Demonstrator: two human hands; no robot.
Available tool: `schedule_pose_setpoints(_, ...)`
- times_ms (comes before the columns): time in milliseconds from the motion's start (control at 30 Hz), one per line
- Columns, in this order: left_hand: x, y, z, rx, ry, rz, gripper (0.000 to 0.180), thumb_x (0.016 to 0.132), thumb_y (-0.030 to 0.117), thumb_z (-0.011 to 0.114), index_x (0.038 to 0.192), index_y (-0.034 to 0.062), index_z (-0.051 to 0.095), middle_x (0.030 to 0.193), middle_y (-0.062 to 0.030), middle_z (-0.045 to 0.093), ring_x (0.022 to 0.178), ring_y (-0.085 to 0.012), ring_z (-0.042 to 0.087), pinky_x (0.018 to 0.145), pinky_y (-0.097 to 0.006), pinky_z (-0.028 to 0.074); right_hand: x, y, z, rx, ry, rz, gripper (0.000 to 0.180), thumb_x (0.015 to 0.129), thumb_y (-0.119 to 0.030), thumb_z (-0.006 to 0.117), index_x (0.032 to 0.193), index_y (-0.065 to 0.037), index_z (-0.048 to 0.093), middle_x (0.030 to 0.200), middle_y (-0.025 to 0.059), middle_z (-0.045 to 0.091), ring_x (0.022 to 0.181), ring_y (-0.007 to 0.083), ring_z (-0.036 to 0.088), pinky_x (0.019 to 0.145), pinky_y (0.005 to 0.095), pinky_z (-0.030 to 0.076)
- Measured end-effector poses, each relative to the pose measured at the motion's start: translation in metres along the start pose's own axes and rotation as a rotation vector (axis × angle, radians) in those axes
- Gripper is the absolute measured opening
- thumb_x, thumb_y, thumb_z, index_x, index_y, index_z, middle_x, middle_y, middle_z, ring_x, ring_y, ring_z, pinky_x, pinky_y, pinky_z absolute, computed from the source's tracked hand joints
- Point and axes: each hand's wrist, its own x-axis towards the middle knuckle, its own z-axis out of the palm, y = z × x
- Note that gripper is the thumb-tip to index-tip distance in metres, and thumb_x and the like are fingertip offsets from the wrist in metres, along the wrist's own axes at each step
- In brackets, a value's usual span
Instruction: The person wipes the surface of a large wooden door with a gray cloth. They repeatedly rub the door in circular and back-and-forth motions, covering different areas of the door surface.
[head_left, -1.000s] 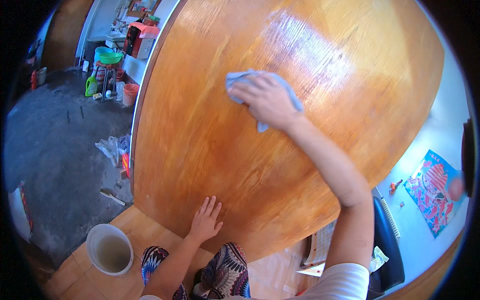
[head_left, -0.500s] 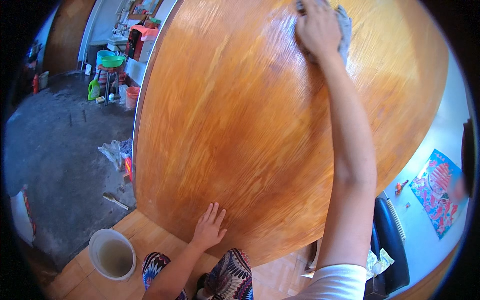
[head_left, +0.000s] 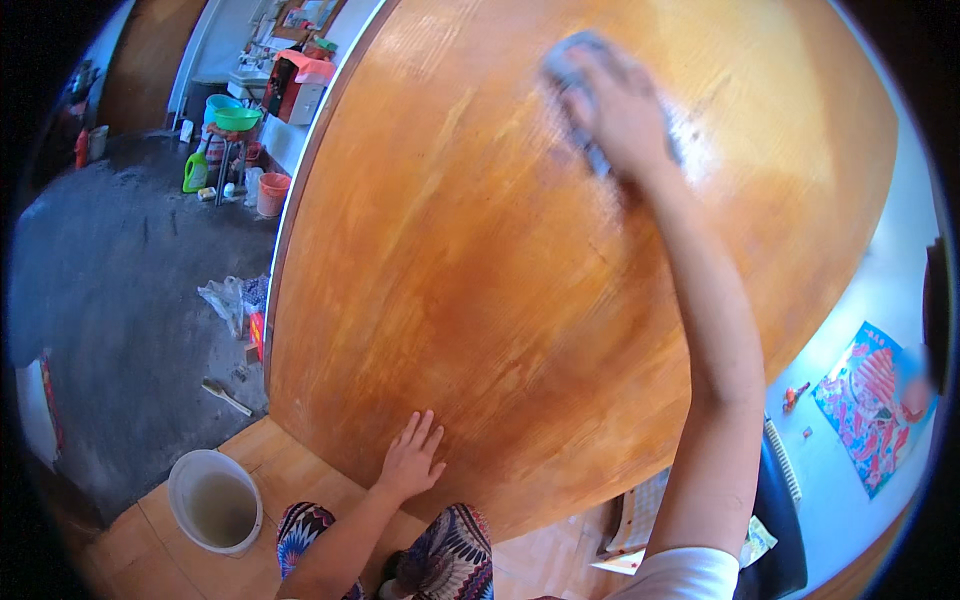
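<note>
A large glossy brown wooden panel [head_left: 480, 300] with streaky grain fills the middle of the view. High on it, my right hand [head_left: 622, 115] presses a grey cloth [head_left: 578, 62] against the surface; hand and cloth are slightly blurred. Wet-looking shine shows around the cloth. My left hand [head_left: 410, 458] rests flat near the panel's lower edge, fingers spread, holding nothing. Left of my knees stands a white bucket [head_left: 180, 490] with murky water inside.
A brush [head_left: 228, 398] and a crumpled plastic bag [head_left: 226, 303] lie on the dark floor at left. Farther back are a green basin [head_left: 237, 119] on a stool and a pink bucket [head_left: 272, 196]. A black chair [head_left: 785, 520] and a colourful poster [head_left: 868, 405] are at right.
My right hand has moved the cloth left and down across the panel. My left hand stays flat in nearly the same place. The view has shifted slightly.
</note>
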Motion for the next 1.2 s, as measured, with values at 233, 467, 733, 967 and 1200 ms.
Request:
schedule_pose_setpoints(233, -0.001, 0.005, -0.004, 0.009, 0.035, 0.039, 0.07, 0.091, 0.037, 0.07, 0.151, 0.0065, 0.049, 0.169, -0.019, 0.023, 0.155, -0.0385, 0.022, 0.116, -0.054, 0.036, 0.058, 0.025, -0.026, -0.139, 0.215, 0.176, 0.055, 0.095, -0.04, 0.058, 0.141, -0.01, 0.054, 0.148, 0.0143, 0.053, 0.145, 0.032, 0.041, 0.12, 0.0497, 0.029)
schedule_pose_setpoints(467, -0.001, 0.004, 0.001, 0.014, 0.018, 0.037, 0.07, 0.093, 0.04, 0.068, 0.152, 0.0076, 0.048, 0.17, -0.0182, 0.018, 0.156, -0.0392, 0.019, 0.115, -0.055, 0.038, -0.014, -0.07, 0.025, 0.138, 0.159, -0.189, 0.047, 0.093, -0.027, 0.063, 0.138, -0.017, 0.057, 0.142, 0.0115, 0.059, 0.13, 0.0346, 0.055, 0.111, 0.0458, 0.044)
schedule_pose_setpoints(733, 0.003, -0.008, 0.004, 0.031, 0.019, 0.009, 0.069, 0.094, 0.041, 0.066, 0.151, 0.0067, 0.048, 0.17, -0.0191, 0.018, 0.156, -0.0396, 0.021, 0.115, -0.055, 0.037, -0.054, -0.112, -0.028, 0.382, -0.421, -0.498, 0.025, 0.084, -0.011, 0.065, 0.108, -0.009, 0.061, 0.109, 0.0084, 0.068, 0.106, 0.0324, 0.065, 0.09, 0.0463, 0.054)
schedule_pose_setpoints(967, 0.002, 0.003, 0.005, 0.027, 0.009, 0.07, 0.07, 0.092, 0.039, 0.069, 0.151, 0.0061, 0.049, 0.17, -0.0204, 0.018, 0.155, -0.0395, 0.022, 0.114, -0.056, 0.039, -0.023, 0.056, -0.029, -0.061, 0.198, -0.05, 0.055, 0.096, -0.038, 0.063, 0.145, -0.016, 0.053, 0.149, 0.0127, 0.054, 0.14, 0.0384, 0.046, 0.116, 0.0466, 0.036)
schedule_pose_setpoints(1200, 0.0, 0.004, -0.001, 0.029, -0.016, 0.002, 0.071, 0.09, 0.038, 0.07, 0.15, 0.0068, 0.049, 0.17, -0.0173, 0.019, 0.155, -0.0377, 0.023, 0.118, -0.053, 0.035, -0.098, -0.069, -0.011, 0.025, 0.027, -0.065, 0.065, 0.085, -0.032, 0.072, 0.147, -0.022, 0.053, 0.147, 0.0051, 0.055, 0.137, 0.0332, 0.047, 0.114, 0.0514, 0.037)
